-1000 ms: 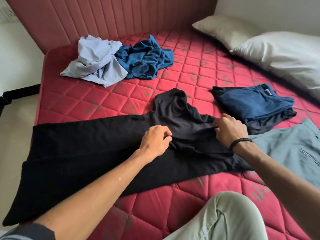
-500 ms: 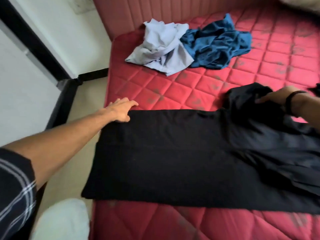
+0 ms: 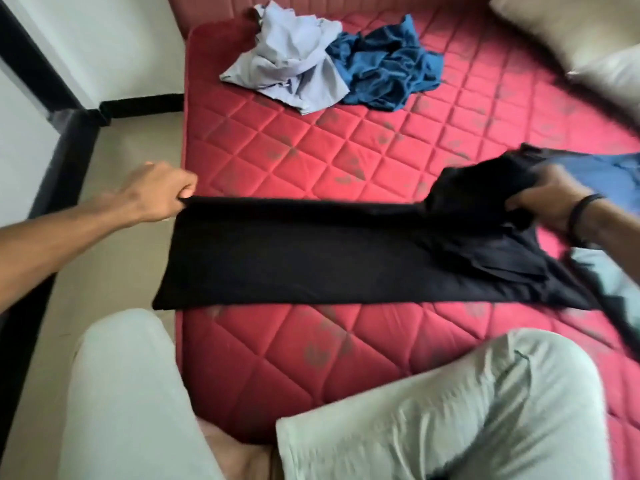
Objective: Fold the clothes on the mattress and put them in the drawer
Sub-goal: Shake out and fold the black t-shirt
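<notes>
A long black garment (image 3: 311, 251) lies stretched across the red quilted mattress (image 3: 311, 157), its left end hanging past the mattress edge. My left hand (image 3: 162, 194) pinches its far left corner. My right hand (image 3: 543, 199), with a black wristband, grips the bunched top end of the same garment at the right. A crumpled light blue garment (image 3: 287, 74) and a crumpled dark blue garment (image 3: 384, 74) lie together at the far side. A blue folded garment (image 3: 609, 178) shows behind my right hand.
Pillows (image 3: 571, 32) lie at the far right corner. The floor (image 3: 135, 147) runs along the mattress's left side, with a black frame (image 3: 69, 140) and white wall beyond. My knees in pale trousers (image 3: 450, 410) fill the foreground. No drawer is in view.
My left hand went from lying flat at the garment's left corner to pinching it. My right hand now grips the bunched top end. The view shifted right and nearer.
</notes>
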Tool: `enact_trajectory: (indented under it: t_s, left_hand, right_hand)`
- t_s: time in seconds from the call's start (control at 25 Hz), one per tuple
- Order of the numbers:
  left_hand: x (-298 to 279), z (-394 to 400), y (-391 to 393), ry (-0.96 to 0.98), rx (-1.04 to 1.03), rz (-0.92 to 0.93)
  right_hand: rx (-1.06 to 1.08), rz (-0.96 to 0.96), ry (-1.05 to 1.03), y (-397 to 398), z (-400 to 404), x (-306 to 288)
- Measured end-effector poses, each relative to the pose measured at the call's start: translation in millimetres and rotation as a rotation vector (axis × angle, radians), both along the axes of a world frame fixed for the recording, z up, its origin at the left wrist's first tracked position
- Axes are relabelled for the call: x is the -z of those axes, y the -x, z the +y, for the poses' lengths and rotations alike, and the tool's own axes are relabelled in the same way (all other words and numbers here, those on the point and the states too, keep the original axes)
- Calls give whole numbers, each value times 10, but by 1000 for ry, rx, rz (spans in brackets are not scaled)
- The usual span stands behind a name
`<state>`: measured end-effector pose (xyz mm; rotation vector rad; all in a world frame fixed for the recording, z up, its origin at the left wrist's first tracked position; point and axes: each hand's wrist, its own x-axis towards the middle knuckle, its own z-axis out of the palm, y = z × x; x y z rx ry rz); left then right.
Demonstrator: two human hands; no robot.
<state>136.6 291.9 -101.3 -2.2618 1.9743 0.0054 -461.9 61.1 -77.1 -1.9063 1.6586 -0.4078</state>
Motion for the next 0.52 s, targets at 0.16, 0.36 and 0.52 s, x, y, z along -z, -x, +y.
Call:
enact_trajectory:
  t_s: [0.16,0.36,0.52]
  left_hand:
    - [70,673,506,-89,19,-64]
    - [80,1057,722,-112,-27,-180]
    - [130,1115,633,-318,-79,-44]
  right_hand:
    - [-193,206,28,497,631,238]
    - [-39,-14,158,566,932,285]
    - [116,-209,100,537,1176,2]
